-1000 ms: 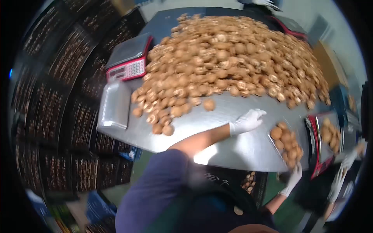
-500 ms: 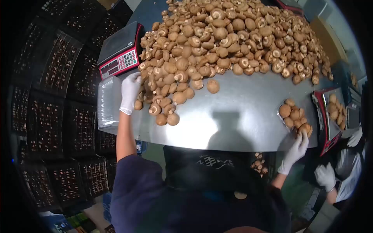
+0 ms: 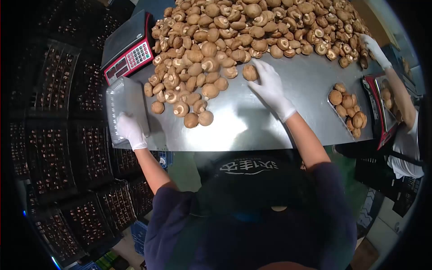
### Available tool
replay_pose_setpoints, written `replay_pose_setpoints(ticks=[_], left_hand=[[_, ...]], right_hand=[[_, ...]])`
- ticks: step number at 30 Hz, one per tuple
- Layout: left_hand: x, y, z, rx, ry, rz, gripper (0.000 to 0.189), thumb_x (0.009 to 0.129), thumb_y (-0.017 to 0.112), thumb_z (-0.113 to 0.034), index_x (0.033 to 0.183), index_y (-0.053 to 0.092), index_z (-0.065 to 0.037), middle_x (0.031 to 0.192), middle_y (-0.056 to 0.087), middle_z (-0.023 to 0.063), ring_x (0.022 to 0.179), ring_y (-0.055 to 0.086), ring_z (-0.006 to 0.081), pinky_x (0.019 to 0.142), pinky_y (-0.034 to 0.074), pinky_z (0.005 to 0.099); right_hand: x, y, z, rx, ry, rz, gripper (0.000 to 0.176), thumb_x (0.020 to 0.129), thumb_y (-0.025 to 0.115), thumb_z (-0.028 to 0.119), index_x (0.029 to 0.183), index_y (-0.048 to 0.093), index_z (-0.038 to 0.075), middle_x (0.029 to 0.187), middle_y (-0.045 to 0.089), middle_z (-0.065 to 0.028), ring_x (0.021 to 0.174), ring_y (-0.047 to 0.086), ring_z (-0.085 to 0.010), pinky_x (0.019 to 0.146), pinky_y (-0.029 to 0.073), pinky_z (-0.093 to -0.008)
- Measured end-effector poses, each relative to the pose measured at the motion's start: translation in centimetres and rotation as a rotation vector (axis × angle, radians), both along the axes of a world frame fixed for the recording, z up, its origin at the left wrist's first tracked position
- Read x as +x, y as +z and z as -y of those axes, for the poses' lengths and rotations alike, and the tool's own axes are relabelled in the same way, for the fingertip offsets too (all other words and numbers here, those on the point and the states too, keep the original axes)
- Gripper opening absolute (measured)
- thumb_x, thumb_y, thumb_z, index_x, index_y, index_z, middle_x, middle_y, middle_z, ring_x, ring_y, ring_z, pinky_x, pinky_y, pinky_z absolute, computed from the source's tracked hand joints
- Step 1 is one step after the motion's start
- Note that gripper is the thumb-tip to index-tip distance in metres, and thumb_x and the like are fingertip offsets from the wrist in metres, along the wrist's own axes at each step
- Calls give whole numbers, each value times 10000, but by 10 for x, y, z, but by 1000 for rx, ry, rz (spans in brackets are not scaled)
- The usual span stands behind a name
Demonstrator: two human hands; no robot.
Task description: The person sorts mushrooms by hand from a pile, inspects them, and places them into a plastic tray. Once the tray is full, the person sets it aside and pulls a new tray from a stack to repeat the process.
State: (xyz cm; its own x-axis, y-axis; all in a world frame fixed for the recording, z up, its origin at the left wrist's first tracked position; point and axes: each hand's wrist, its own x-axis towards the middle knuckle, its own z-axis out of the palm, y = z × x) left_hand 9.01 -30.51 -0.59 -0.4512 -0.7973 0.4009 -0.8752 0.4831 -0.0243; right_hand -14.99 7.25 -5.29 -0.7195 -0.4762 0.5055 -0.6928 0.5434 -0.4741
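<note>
Gloved in white, my left hand (image 3: 129, 129) is at the near part of the clear plastic trays (image 3: 130, 96) at the table's left edge, fingers curled on the plastic. My right hand (image 3: 271, 87), also gloved, reaches over the metal table. Its thumb and fingers are spread beside a single brown shiitake mushroom (image 3: 250, 72), which lies apart from the pile. A large heap of shiitake mushrooms (image 3: 209, 49) covers the table's far side and trails toward me on the left. Toward the right lies a filled tray of mushrooms (image 3: 346, 108), untouched by either hand.
A red-framed scale (image 3: 130, 56) stands at the far left, and another red scale (image 3: 375, 108) with mushrooms on it at the right. A co-worker's gloved hand (image 3: 374, 49) touches the heap's right end. Dark crates of mushrooms (image 3: 49, 153) are stacked to the left.
My right hand has left the filled tray and moved leftward to the lone mushroom. My left hand has moved from the heap's edge onto the clear trays. The co-worker's hand has reached the heap.
</note>
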Motion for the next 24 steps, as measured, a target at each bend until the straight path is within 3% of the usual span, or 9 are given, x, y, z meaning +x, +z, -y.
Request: replay_pose_setpoints(ticks=[4, 7, 8, 10, 14, 16, 20, 21, 24], left_hand=[[4, 9, 3, 124, 65, -160, 245, 719, 766, -231, 873, 694, -53, 873, 698, 158, 796, 677, 340, 699, 520, 435], [10, 11, -5, 64, 24, -232, 251, 753, 752, -260, 899, 704, -61, 862, 698, 151, 770, 670, 337, 693, 512, 429], [13, 7, -4, 70, 8, -225, 251, 753, 752, -260, 899, 704, -61, 862, 698, 151, 770, 670, 337, 693, 512, 429], [16, -2, -2, -149, -57, -279, 217, 810, 708, -252, 924, 708, -67, 847, 677, 126, 750, 652, 317, 675, 499, 431], [-23, 51, -96, -132, -430, -542, 157, 849, 664, -92, 995, 713, -64, 845, 598, 102, 766, 620, 239, 688, 500, 353], [-57, 42, -158, 220, -851, -705, 203, 798, 680, -21, 999, 698, -45, 833, 589, 103, 777, 608, 216, 682, 493, 334], [-89, -8, -269, 259, -1351, -195, 84, 754, 694, -101, 823, 647, -116, 736, 550, 59, 689, 571, 239, 593, 475, 392], [-92, -31, -283, 314, -1462, -112, 82, 766, 693, -121, 834, 650, -111, 750, 560, 64, 701, 580, 239, 600, 484, 386], [-93, -40, -300, 416, -1642, -37, 109, 787, 689, -150, 873, 655, -93, 792, 581, 78, 738, 596, 249, 625, 501, 375]], right_hand=[[-12, -20, 14, 201, 31, 95, 559, 815, 636, 188, 1337, 497, 43, 1212, 598, -153, 1081, 588, -310, 943, 462, -355], [-16, 9, -9, -459, 207, 1151, 492, 926, 567, 281, 1345, 484, 38, 1185, 621, -83, 1034, 603, -165, 837, 479, -304], [-20, -3, -20, -810, 338, 1330, 447, 992, 468, 310, 1329, 489, 17, 1137, 649, -116, 964, 633, -174, 767, 496, -286], [-22, -6, -48, -989, 462, 1440, 510, 1030, 369, 375, 1316, 476, -34, 1105, 644, -185, 933, 641, -215, 721, 517, -290], [-21, 4, -87, -1163, 430, 1475, 599, 1035, 294, 444, 1302, 472, -61, 1066, 635, -237, 861, 643, -246, 696, 530, -303], [-26, 3, -106, -1309, 506, 1461, 642, 1029, 264, 483, 1276, 483, -68, 1055, 629, -261, 830, 638, -257, 693, 538, -311], [-22, 24, -137, -1298, 541, 1223, 619, 1039, 245, 469, 1243, 505, -54, 1032, 644, -209, 840, 629, -246, 699, 508, -295], [-4, 50, -128, -1344, 167, 1109, 592, 1043, 266, 453, 1241, 506, -51, 1049, 646, -165, 848, 621, -233, 702, 490, -288], [3, 38, -151, -781, 60, 822, 440, 959, 554, 372, 1181, 585, -7, 1069, 632, -66, 876, 600, -153, 764, 480, -267]])
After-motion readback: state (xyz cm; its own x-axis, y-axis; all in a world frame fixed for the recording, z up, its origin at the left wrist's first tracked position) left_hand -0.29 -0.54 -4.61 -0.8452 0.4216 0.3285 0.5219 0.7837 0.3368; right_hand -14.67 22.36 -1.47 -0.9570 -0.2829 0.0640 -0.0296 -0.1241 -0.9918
